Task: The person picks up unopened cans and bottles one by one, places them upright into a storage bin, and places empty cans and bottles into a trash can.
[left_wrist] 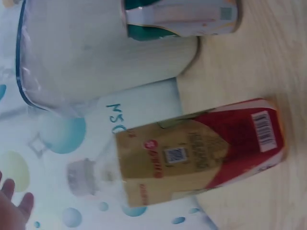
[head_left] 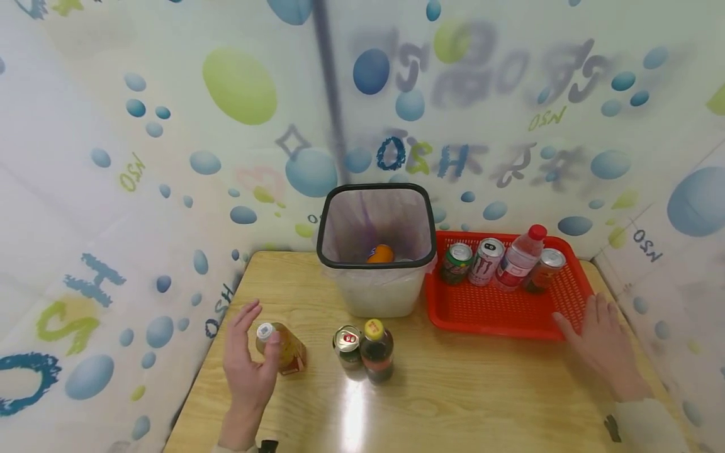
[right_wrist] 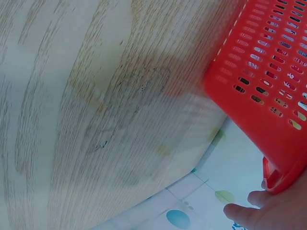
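My left hand (head_left: 249,368) is beside a clear bottle with a white cap and a gold and red label (left_wrist: 192,151). The left wrist view shows a gap between my fingers (left_wrist: 8,189) and the bottle's cap. On the far right, my right hand (head_left: 608,346) is at the front right corner of a red plastic basket (head_left: 481,314). Its fingers are extended near the rim, and in the right wrist view they appear beside the basket's handle (right_wrist: 272,176); whether they press on it I cannot tell.
A can (head_left: 348,346) and a dark bottle with a yellow cap (head_left: 378,355) stand mid-table. Behind them is a lined bin (head_left: 379,292) with an orange item (head_left: 381,253) inside. In the basket are a green can (head_left: 455,267), other cans and a red-capped bottle (head_left: 518,261). Patterned sheeting surrounds the table.
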`<state>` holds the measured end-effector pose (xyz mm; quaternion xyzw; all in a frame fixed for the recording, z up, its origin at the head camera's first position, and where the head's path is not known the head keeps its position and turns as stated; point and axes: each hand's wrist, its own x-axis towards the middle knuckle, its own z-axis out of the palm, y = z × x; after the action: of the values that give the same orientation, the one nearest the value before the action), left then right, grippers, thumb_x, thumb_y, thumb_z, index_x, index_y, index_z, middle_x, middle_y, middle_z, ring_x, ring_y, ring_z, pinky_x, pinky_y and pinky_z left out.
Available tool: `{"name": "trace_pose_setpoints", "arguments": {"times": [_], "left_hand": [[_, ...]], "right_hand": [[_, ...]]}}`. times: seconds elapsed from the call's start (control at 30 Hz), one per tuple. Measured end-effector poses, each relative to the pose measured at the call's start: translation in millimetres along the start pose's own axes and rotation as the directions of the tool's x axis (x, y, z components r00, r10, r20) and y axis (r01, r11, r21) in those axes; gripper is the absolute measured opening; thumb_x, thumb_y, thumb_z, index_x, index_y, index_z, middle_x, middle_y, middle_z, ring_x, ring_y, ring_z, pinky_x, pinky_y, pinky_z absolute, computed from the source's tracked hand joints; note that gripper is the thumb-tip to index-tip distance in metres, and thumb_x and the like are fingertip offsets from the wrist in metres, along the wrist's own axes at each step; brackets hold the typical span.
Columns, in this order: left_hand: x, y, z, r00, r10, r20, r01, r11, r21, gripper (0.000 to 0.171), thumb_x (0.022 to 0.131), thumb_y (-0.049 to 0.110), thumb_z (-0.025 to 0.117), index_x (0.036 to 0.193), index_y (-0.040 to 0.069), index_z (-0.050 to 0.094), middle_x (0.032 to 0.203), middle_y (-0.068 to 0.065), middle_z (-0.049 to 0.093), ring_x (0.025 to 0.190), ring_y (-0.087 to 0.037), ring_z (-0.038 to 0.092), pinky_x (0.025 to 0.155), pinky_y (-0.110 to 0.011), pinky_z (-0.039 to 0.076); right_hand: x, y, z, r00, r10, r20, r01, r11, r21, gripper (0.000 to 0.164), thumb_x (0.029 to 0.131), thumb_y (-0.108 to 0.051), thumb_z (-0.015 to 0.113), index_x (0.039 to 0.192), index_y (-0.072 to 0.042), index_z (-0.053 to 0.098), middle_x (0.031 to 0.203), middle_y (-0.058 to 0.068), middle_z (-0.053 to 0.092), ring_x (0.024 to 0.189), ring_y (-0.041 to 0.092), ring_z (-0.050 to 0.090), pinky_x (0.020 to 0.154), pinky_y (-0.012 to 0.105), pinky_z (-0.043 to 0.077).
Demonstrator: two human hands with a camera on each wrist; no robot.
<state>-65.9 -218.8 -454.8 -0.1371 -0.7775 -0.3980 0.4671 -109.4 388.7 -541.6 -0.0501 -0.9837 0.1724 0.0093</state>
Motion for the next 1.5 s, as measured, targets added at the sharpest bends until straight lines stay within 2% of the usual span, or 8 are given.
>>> {"name": "trace_pose_setpoints", "arguments": {"times": [0.13, 0.33, 0.53, 0.67, 0.83, 1.07, 1.33, 1.5], "left_hand": [[-12.4, -11.7, -4.4, 0.972, -0.193, 0.131, 0.194, 0.981, 0.006, 0.067, 0.095, 0.031, 0.073, 0.147, -0.005, 0.049, 0.148, -0.028, 0.047, 0.140, -0.023, 0.041, 0.114, -0.021, 0.029], [-35.0, -29.9, -4.1, 0.822, -0.510, 0.254, 0.509, 0.858, 0.077, 0.095, 0.082, 0.017, 0.083, 0.161, 0.005, 0.031, 0.162, -0.020, 0.031, 0.146, -0.039, 0.030, 0.118, -0.037, 0.027], [-50.7, -42.0, 0.6, 0.728, -0.638, 0.251, 0.621, 0.769, 0.152, 0.103, 0.078, 0.011, 0.089, 0.160, -0.001, 0.028, 0.160, -0.024, 0.036, 0.146, -0.043, 0.033, 0.120, -0.053, 0.027], [-55.5, -47.5, 4.8, 0.694, -0.682, 0.231, 0.657, 0.731, 0.184, 0.099, 0.077, 0.014, 0.091, 0.156, -0.004, 0.033, 0.152, -0.029, 0.043, 0.137, -0.046, 0.043, 0.113, -0.062, 0.034], [-64.7, -54.7, 8.4, 0.698, -0.695, 0.173, 0.659, 0.718, 0.225, 0.086, 0.077, 0.014, 0.092, 0.144, -0.009, 0.043, 0.132, -0.031, 0.054, 0.120, -0.047, 0.054, 0.103, -0.060, 0.043], [-72.1, -62.8, 11.7, 0.753, -0.648, 0.114, 0.600, 0.747, 0.285, 0.072, 0.079, 0.011, 0.089, 0.135, -0.008, 0.049, 0.121, -0.032, 0.063, 0.111, -0.049, 0.062, 0.095, -0.061, 0.049], [-68.2, -64.8, 12.3, 0.772, -0.625, 0.112, 0.565, 0.757, 0.328, 0.071, 0.078, 0.012, 0.091, 0.131, -0.010, 0.050, 0.117, -0.034, 0.063, 0.107, -0.052, 0.063, 0.092, -0.064, 0.051], [-58.3, -57.3, 9.0, 0.802, -0.589, 0.100, 0.530, 0.778, 0.337, 0.072, 0.076, 0.013, 0.092, 0.131, -0.010, 0.051, 0.115, -0.033, 0.065, 0.103, -0.051, 0.064, 0.089, -0.063, 0.051]], "right_hand": [[-2.1, 3.5, 1.4, 1.000, 0.004, 0.003, -0.004, 1.000, 0.005, 0.107, 0.104, -0.064, 0.039, 0.152, 0.024, 0.000, 0.155, 0.050, 0.002, 0.143, 0.068, 0.003, 0.106, 0.082, 0.021], [-5.2, 2.1, 2.3, 1.000, 0.007, 0.013, -0.007, 1.000, 0.030, 0.107, 0.104, -0.063, 0.041, 0.152, 0.023, -0.001, 0.155, 0.050, 0.000, 0.143, 0.067, 0.002, 0.112, 0.077, 0.013], [-3.5, 0.2, 3.1, 1.000, 0.013, 0.027, -0.014, 0.999, 0.052, 0.109, 0.103, -0.063, 0.044, 0.154, 0.020, -0.005, 0.157, 0.048, -0.001, 0.144, 0.066, 0.000, 0.112, 0.077, 0.010], [-2.4, -0.3, 2.0, 1.000, 0.016, 0.024, -0.018, 0.999, 0.051, 0.110, 0.103, -0.065, 0.044, 0.154, 0.019, -0.005, 0.157, 0.048, -0.001, 0.144, 0.065, 0.001, 0.112, 0.077, 0.012], [-1.3, -0.8, 2.5, 1.000, 0.005, 0.019, -0.006, 0.998, 0.059, 0.108, 0.103, -0.063, 0.044, 0.155, 0.018, -0.004, 0.158, 0.047, -0.002, 0.145, 0.065, 0.002, 0.112, 0.077, 0.012], [-1.4, 0.4, 4.2, 1.000, 0.008, 0.015, -0.009, 0.997, 0.073, 0.108, 0.104, -0.063, 0.042, 0.155, 0.018, -0.006, 0.158, 0.047, -0.004, 0.145, 0.065, 0.001, 0.114, 0.076, 0.009], [-2.2, -2.4, 3.1, 1.000, 0.011, 0.010, -0.011, 0.996, 0.089, 0.107, 0.104, -0.061, 0.044, 0.154, 0.020, -0.004, 0.157, 0.048, -0.002, 0.145, 0.066, 0.002, 0.113, 0.076, 0.010], [-3.0, -0.8, 2.7, 1.000, 0.008, 0.013, -0.010, 0.996, 0.093, 0.107, 0.104, -0.062, 0.044, 0.154, 0.019, -0.005, 0.157, 0.048, -0.002, 0.144, 0.066, 0.002, 0.113, 0.077, 0.011]]}}
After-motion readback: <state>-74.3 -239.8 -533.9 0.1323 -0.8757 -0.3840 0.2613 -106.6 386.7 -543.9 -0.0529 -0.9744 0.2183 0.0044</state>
